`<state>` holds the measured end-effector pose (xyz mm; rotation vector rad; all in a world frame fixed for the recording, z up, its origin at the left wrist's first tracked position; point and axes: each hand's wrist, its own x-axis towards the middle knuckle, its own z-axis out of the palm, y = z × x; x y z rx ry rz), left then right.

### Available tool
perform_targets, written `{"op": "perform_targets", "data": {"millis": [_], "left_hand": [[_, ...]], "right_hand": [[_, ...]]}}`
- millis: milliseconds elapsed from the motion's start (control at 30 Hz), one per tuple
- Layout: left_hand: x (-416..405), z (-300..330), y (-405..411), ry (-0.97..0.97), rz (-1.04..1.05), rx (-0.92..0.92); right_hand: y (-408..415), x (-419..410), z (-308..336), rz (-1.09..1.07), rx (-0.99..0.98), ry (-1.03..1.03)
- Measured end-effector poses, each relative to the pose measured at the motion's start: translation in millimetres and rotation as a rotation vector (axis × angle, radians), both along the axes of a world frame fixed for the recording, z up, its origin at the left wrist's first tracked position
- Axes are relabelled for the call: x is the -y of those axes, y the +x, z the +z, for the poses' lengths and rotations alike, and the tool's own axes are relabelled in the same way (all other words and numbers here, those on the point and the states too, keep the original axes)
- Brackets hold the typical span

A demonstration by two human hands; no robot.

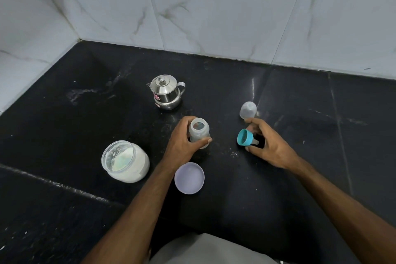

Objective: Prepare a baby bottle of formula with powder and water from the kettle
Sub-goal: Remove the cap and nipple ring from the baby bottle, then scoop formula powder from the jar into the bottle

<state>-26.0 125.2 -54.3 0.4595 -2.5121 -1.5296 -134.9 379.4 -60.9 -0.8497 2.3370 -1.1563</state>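
Baby bottle stands upright on the black counter, open-topped, no collar on it. Left hand wraps it from the left side: fingers curl round the far side, thumb presses across the near side, so the hand is closed on the bottle. Bottle interior looks cloudy; contents can't be told.

Right hand holds the teal collar with nipple just right of the bottle, apart from it. Collar is tipped on its side, wide mouth facing left toward the bottle, nipple tip pointing right into the palm. Fingertips pinch it above and below; hand is closed on it.

Clear bottle cap sits on the counter just behind the right hand's fingers; contact unclear.

Powder jar near left, open, holding white powder, residue on its inner wall. Its lavender lid lies beside the left wrist, close to the jar but apart.

Steel kettle stands behind the bottle, lid on, well clear of both hands.

Both forearms reach forward from the bottom edge, bare.
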Motion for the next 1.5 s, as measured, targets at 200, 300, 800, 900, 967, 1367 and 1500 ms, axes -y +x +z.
{"op": "perform_targets", "data": {"millis": [200,300,800,900,967,1367,1500], "left_hand": [[-2,-1,1,0.011,0.005,0.015],[-3,-6,8,0.014,0.009,-0.003],[1,13,142,0.175,0.372,-0.136],[7,15,153,0.180,0.474,-0.158],[11,17,158,0.166,0.542,-0.187],[57,11,173,-0.014,0.724,-0.184],[71,5,170,-0.052,0.596,-0.092]], "right_hand": [[2,1,1,-0.016,-0.023,0.011],[5,3,8,-0.015,-0.029,0.035],[71,53,52,-0.107,-0.241,-0.244],[85,80,51,0.023,-0.223,-0.231],[91,99,49,0.110,-0.234,-0.208],[107,181,60,0.312,-0.151,-0.265],[107,199,69,0.363,-0.180,-0.238]]}}
